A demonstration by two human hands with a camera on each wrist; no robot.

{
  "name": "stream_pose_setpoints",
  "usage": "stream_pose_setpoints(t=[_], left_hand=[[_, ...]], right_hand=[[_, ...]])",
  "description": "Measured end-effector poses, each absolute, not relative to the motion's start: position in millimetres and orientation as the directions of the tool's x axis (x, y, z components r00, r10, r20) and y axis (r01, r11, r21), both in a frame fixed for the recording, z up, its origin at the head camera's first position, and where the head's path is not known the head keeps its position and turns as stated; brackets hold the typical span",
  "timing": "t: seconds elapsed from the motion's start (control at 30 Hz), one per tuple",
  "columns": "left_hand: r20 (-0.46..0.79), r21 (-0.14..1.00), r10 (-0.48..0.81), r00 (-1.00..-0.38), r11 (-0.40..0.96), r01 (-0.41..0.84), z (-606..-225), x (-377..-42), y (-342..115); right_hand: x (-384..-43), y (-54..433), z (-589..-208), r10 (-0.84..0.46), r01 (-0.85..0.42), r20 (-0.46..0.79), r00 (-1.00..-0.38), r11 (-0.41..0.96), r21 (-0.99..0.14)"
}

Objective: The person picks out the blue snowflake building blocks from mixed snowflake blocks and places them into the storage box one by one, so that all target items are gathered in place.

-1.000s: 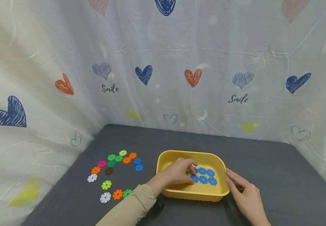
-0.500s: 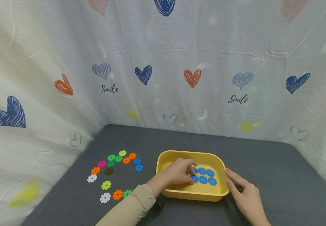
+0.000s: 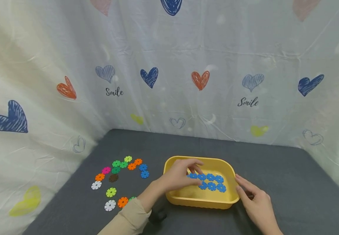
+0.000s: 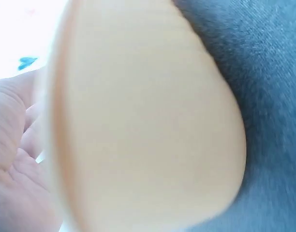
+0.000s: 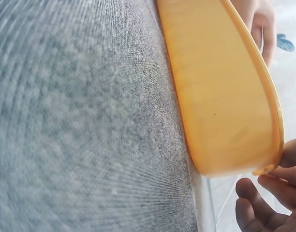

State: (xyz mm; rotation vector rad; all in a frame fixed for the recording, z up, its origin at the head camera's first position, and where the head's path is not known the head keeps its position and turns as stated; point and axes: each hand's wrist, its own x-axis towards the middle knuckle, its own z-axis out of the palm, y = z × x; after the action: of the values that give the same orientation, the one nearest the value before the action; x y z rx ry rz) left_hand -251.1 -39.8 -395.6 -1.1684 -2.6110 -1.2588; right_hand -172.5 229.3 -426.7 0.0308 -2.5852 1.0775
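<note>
Inside a yellow plastic bin (image 3: 200,203), several blue notched plastic discs (image 3: 212,186) lie in two rows. My left hand (image 3: 175,176) is raised over the bin's left part, thumb and fingers apart, with nothing seen between them. It partly covers the left end of the rows. In the left wrist view the bin's outer wall (image 4: 148,116) hides most of that hand. At the bin's right end, my right hand (image 3: 256,202) pinches the rim; the right wrist view has its thumb (image 5: 294,153) at the rim and its other fingers by the outer corner.
Left of the bin, loose notched discs in several colours lie on the dark grey cloth, among them a brown disc (image 3: 113,178), a pink disc (image 3: 106,170) and a white disc (image 3: 109,205). A heart-print curtain (image 3: 175,98) hangs behind the table.
My left hand has lifted off the blue discs and drawn back slightly left, its fingers spreading. More of the upper blue row now shows. The right hand stays at the rim.
</note>
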Motion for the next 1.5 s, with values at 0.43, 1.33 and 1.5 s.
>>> stream_pose_setpoints(t=[0.43, 1.33, 1.5], left_hand=[[0.376, 0.781, 0.312, -0.872, 0.401, 0.48, -397, -229, -132], [0.094, 0.834, 0.252, -0.963, 0.508, 0.214, -445, -246, -208], [0.117, 0.822, 0.229, -0.966, 0.524, 0.223, -447, -247, -208]], right_hand=[[-173, 229, -426, 0.107, -0.136, 0.3, -0.948, 0.715, -0.686], [-172, 229, -428, 0.09, -0.166, 0.331, -0.939, 0.724, -0.669], [-173, 231, -428, 0.096, -0.151, 0.315, -0.944, 0.724, -0.673]])
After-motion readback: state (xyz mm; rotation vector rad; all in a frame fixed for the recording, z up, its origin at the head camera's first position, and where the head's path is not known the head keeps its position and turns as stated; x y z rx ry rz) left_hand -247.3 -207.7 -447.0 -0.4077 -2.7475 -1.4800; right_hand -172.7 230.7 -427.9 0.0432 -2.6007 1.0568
